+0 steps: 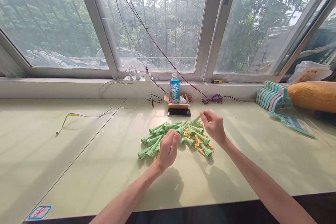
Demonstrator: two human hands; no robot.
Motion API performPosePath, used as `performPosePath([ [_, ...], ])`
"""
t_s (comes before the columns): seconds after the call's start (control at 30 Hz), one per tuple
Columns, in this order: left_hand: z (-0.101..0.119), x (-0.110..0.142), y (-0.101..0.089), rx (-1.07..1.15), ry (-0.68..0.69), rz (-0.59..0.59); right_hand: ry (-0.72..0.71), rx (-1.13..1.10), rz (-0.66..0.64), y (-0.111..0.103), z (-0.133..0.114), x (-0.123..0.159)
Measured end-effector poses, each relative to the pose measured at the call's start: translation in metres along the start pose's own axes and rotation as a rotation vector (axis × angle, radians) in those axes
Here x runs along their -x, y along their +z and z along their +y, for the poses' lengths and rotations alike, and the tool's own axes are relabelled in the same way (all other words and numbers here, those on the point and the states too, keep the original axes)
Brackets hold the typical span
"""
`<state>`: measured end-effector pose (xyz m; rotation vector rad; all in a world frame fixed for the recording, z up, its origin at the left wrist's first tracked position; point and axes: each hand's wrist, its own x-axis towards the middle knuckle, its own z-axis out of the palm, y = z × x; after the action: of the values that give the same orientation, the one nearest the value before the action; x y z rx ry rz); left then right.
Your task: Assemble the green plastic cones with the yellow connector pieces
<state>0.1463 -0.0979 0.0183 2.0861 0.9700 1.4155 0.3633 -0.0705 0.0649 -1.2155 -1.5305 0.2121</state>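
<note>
Taking the heap in the middle of the pale table (91,175) as our clock, with twelve toward the window, we have a loose pile of green cones (181,128) at the centre and small yellow pieces (198,142) scattered among them on the three o'clock side. Our left hand (168,148) is at six, over the pile's near edge, its fingers curled in and the thumb close to them; we cannot tell whether anything is pinched there. Our right hand (214,126) is at two, thumb and finger narrowed together on the thin tip of one green cone (196,119), whose wider end points down toward the pile. At twelve, just beyond the cones, a dark phone (179,112) lies flat, and behind it an open cardboard box (179,105) has a blue bottle (174,89) standing upright in it. At one we see a coil of red and black wire (213,99), and farther out at two a row of pastel hangers (280,103) next to an orange roll (312,95). A thin pale cable (89,116) trails at ten, and a sticker (40,212) with a red mark sits at eight, near the table's front edge.
</note>
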Motion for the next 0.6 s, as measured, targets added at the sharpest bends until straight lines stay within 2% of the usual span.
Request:
performPosePath([
  [0.17, -0.005, 0.005, 0.006, -0.031, 0.137, -0.208, -0.01, 0.266, -0.08, 0.021, 0.052, -0.045],
  [0.3, -0.007, 0.009, 0.01, -0.082, 0.207, -0.329, 0.012, 0.284, -0.129, 0.034, 0.079, -0.056],
  [0.43, -0.005, 0.008, 0.01, -0.104, 0.211, -0.373, 0.032, 0.284, -0.171, 0.04, 0.092, -0.055],
  [0.6, -0.002, 0.007, 0.009, -0.118, 0.223, -0.377, 0.051, 0.265, -0.209, 0.043, 0.092, -0.052],
])
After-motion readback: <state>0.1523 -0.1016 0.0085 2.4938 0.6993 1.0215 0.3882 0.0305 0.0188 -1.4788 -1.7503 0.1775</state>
